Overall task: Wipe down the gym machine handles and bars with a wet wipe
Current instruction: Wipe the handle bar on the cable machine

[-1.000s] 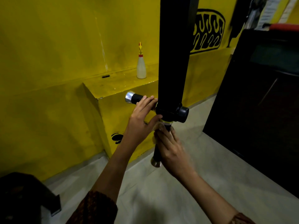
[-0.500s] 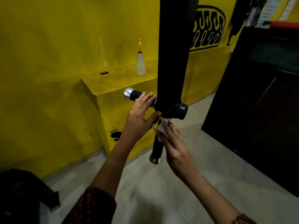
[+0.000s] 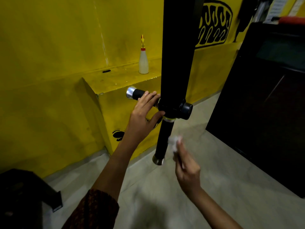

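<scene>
Left hand [image 3: 145, 113] holds the side handle [image 3: 137, 94], a black horizontal grip with a chrome end cap. The fingers lie curled over its top and the thumb reaches under, against the black hub at the foot of the upright post [image 3: 178, 47]. A round black knob [image 3: 187, 109] sticks out of the hub on the right.

Right hand [image 3: 186, 167] pinches the wet wipe [image 3: 175, 141], a small white wad at the fingertips. The hand is blurred. The wipe sits just right of the lower handle [image 3: 164, 138], about halfway down it. Contact cannot be told.

The lower handle hangs straight down from the hub. It is black, with a pale ring at the top and a chrome cap at the bottom, clear of the floor [image 3: 165, 195].

A patterned brown sleeve [image 3: 95, 210] covers the left forearm.

Behind is a yellow wall [image 3: 49, 38] with a yellow ledge [image 3: 125, 80]. A white spray bottle [image 3: 143, 61] with a red and yellow nozzle stands upright on the ledge, well apart from both hands. A black machine panel [image 3: 264, 104] fills the right side. A dark object [image 3: 21, 195] sits at lower left, too dim to identify.
</scene>
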{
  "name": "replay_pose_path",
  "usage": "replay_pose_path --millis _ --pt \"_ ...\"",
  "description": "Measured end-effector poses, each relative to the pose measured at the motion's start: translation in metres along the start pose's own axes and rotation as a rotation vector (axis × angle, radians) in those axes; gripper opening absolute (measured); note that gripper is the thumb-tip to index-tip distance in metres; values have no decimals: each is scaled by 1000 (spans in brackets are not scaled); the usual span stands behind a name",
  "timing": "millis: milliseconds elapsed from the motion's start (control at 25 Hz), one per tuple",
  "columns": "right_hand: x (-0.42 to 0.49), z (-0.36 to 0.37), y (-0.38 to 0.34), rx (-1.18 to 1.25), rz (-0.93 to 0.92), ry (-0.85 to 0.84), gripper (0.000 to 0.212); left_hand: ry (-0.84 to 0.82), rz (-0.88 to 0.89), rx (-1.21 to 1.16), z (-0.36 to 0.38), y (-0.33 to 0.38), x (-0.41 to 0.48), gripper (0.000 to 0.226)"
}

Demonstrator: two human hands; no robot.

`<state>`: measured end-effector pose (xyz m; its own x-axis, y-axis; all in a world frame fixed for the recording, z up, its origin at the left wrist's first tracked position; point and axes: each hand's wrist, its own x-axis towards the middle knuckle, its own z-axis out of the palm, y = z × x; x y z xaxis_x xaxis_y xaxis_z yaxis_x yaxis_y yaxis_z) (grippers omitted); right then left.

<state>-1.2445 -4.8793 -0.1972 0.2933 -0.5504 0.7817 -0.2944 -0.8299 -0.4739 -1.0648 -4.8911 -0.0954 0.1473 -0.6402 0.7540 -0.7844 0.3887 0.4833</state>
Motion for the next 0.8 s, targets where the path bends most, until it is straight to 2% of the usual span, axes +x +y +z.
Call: replay_pose_path --millis 80,200,320,440,520,640,800 --pt "38 9 -14 109 214 140 43 6 5 -2 1 0 -1 59" --pt "38 29 -18 126 264 147 39 0 5 -10 1 -1 -2 60" --pt "-14 34 -5 84 239 26 46 4 -2 -21 0 0 -1 59" --pt "-37 20 -3 150 304 -118 46 3 -10 -23 1 -1 -1 59" --pt "-22 14 -6 124 288 -60 43 3 -6 -21 2 -2 -1 59" --pt "28 17 -14 106 287 121 43 6 -9 -24 2 -3 -1 61" --pt "46 34 -20 90 305 167 39 1 -5 -27 1 -2 -1 62"
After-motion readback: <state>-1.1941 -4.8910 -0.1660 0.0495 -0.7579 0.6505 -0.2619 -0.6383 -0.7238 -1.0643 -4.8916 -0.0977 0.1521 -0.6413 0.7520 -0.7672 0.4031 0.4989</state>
